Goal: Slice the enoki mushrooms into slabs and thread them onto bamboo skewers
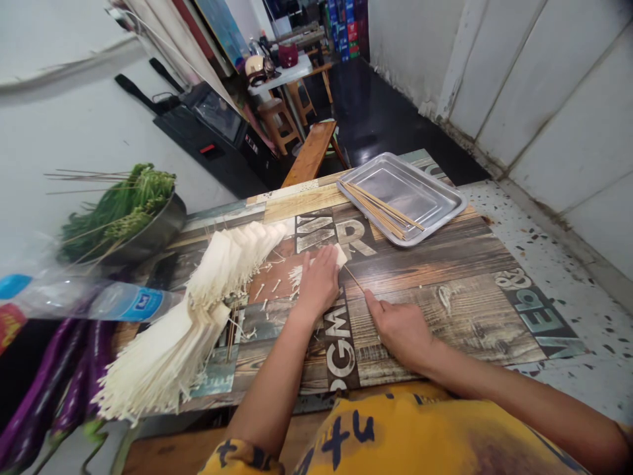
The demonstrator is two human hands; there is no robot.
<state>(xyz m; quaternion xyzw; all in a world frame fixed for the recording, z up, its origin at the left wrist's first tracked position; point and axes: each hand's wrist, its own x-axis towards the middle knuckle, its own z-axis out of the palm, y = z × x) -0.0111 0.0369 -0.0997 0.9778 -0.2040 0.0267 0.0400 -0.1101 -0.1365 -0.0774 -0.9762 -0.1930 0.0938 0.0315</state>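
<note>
My left hand (pixel 320 282) is on a small flat bunch of enoki mushrooms (pixel 341 256), fingers together, gripping it against the tabletop. Most of this bunch is hidden under the hand; its cut end and some thin stems show at the sides. In my right hand (pixel 398 326) a thin wooden skewer (pixel 355 278) is pinched, its far end meeting the bunch. To the left, overlapping rows of enoki bunches (pixel 217 264) lie on the table, with skewer ends sticking out beside them. Loose enoki stems (pixel 264 303) are scattered between the rows and my left hand.
A metal tray (pixel 445 208) holding several bare skewers (pixel 380 211) sits at the back right of the patterned table (pixel 445 264). At left are a metal bowl (pixel 153 231) of skewered greens (pixel 119 204), a plastic bottle (pixel 128 302) lying down and purple eggplants (pixel 54 376). A wooden bench (pixel 311 152) stands beyond.
</note>
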